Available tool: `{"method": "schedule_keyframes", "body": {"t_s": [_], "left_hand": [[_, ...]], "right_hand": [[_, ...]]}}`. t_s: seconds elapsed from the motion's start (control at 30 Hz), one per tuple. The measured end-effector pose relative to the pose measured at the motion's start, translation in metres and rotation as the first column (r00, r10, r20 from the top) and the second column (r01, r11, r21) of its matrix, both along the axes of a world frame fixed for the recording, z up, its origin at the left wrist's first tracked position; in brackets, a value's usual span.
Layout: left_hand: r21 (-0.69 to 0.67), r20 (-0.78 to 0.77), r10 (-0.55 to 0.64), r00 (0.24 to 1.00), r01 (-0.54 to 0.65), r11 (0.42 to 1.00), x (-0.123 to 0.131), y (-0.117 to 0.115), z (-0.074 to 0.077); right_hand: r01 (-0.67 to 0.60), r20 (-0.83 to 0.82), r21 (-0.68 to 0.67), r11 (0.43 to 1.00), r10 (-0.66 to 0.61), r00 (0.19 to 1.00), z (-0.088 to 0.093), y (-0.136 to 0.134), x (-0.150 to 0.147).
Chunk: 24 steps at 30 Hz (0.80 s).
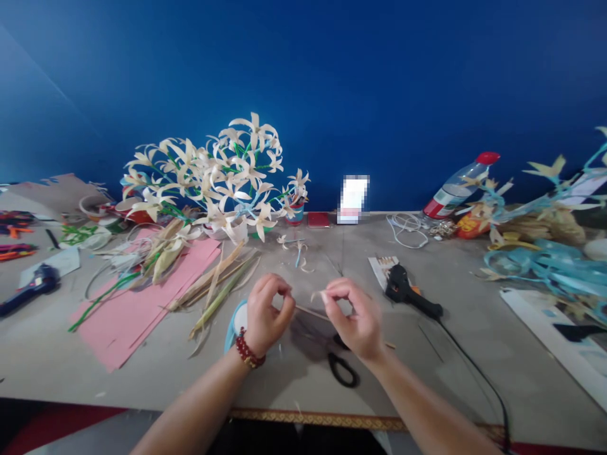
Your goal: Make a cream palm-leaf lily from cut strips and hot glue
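Observation:
My left hand (265,316) and my right hand (353,319) are raised just above the table's near middle, both with fingers pinched. Between them runs a thin pale strip of dried leaf (310,311); the left fingers pinch one end, the right fingers pinch the other, where a small curled tip shows. A red bead bracelet (247,351) circles my left wrist. Black-handled scissors (342,366) lie on the table below my right hand. A light blue roll (234,322) sits partly hidden behind my left hand.
A bouquet of cream leaf flowers (222,174) stands at the back left, above pink paper sheets (142,297) and loose leaf strips (213,284). A black glue gun (410,294) with its cord lies right. A plastic bottle (458,186) and light blue ribbons (545,265) fill the far right.

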<state>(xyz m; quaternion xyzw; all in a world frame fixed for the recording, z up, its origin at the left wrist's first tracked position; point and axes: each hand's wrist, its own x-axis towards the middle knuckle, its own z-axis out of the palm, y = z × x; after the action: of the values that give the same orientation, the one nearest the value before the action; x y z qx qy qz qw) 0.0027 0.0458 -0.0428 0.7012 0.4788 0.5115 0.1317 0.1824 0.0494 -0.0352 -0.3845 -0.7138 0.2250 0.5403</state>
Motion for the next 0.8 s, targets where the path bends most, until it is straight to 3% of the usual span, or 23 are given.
{"method": "schedule_keyframes", "body": {"t_s": [0.1, 0.2, 0.57, 0.8], "left_hand": [[-0.033, 0.052, -0.081, 0.995, 0.083, 0.996, -0.001, -0.002, 0.003], [-0.050, 0.007, -0.148, 0.989, 0.148, 0.988, 0.002, -0.007, 0.004], [0.014, -0.111, -0.100, 0.989, 0.102, 0.995, 0.008, -0.007, 0.002], [-0.005, -0.133, -0.088, 0.987, 0.088, 0.996, 0.009, -0.009, -0.002]], "right_hand": [[-0.006, -0.014, -0.054, 0.998, 0.005, 1.000, 0.000, 0.001, 0.001], [-0.051, 0.011, -0.068, 0.996, 0.052, 0.999, -0.001, 0.000, -0.002], [-0.070, 0.142, -0.130, 0.989, 0.088, 0.986, -0.003, -0.002, -0.008], [-0.003, 0.311, -0.035, 0.999, 0.013, 0.950, -0.002, 0.001, -0.004]]}}
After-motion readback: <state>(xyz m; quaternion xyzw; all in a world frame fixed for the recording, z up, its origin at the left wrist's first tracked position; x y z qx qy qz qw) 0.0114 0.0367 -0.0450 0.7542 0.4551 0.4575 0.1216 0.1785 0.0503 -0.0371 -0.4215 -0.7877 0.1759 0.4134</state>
